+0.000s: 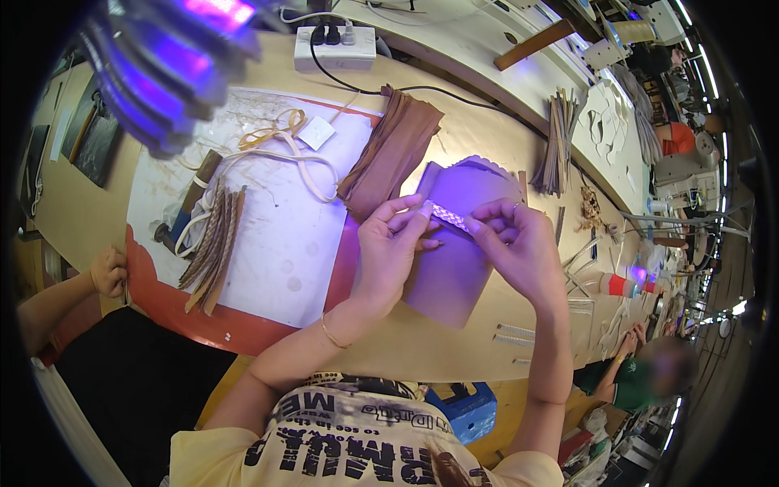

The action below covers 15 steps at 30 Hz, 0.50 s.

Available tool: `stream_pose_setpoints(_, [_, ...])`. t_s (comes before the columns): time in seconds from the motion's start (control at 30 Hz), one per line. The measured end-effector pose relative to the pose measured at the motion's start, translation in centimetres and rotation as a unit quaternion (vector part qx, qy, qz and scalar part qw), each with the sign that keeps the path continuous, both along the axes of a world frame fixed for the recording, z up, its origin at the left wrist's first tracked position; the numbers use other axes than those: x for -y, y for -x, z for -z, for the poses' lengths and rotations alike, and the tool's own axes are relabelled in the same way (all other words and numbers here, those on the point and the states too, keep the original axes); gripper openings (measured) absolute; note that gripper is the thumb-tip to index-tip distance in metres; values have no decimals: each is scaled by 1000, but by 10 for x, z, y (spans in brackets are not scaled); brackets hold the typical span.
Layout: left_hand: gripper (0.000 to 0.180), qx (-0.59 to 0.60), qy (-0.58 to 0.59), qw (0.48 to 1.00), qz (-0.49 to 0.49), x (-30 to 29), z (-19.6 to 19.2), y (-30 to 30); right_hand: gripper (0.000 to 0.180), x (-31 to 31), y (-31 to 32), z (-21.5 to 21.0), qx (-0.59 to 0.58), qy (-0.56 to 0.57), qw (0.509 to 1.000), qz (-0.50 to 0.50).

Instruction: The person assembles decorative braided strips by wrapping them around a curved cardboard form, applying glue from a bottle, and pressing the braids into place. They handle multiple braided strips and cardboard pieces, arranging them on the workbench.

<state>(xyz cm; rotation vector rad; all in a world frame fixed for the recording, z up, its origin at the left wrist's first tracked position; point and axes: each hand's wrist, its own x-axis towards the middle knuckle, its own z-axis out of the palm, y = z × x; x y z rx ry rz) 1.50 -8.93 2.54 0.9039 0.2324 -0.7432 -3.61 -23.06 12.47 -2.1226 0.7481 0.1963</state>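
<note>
Braided strip (449, 217) pinched between two hands over a lilac-lit sheet

Head view: the strip's long axis slants from upper left to lower right. Left hand (391, 243) has its fingers closed on the upper end, right hand (513, 243) grips the lower end, so both are equally near, one at each tip. It looks woven, flat and narrow. Beneath lies a stiff sheet (454, 268) with a scalloped top edge; beside it a stack of brown leather pieces (391, 150), and woven strips (213, 243) on the white mat (276, 243).

Yellow printed T-shirt (357, 438), thin bracelet (333, 333), bare forearms.
</note>
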Motion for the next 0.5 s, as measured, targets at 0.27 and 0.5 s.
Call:
stream_pose_setpoints(0.27, [28,-12,33,998,60,-10,8,8,19,8,15,-17,-18,74,995,-71])
stream_pose_setpoints(0.5, [28,41,-16,998,39,-9,2,9,17,1,14,-17,38,101,990,-92])
